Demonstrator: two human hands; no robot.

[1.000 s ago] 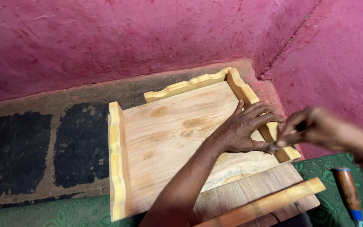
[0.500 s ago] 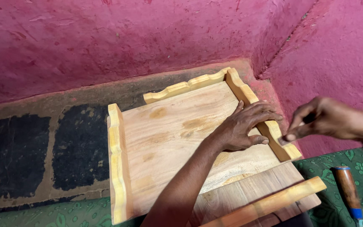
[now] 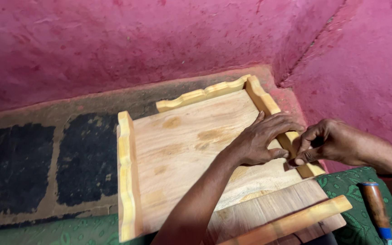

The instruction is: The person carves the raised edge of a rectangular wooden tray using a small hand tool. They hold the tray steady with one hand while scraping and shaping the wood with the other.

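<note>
A pale wooden tray (image 3: pixel 182 145) with wavy side rails lies on the floor against a pink wall. My left hand (image 3: pixel 262 140) reaches in from below and lies flat over the tray's right rail (image 3: pixel 262 97), fingers spread, thumb on the inner side. My right hand (image 3: pixel 327 143) comes in from the right. Its fingertips are pinched together at the rail, right beside my left thumb, on a small dark piece that is mostly hidden by the fingers.
A loose wooden rail strip (image 3: pixel 296 220) lies across the tray's near end. A tool with a brown wooden handle and a blue collar (image 3: pixel 375 206) rests on green patterned cloth (image 3: pixel 350 181) at the right. Black patches (image 3: pixel 85 159) mark the floor at the left. The pink walls meet in a corner behind.
My right hand drew back to the right, away from the rail, then returned to it beside my left thumb. My left hand stayed on the rail.
</note>
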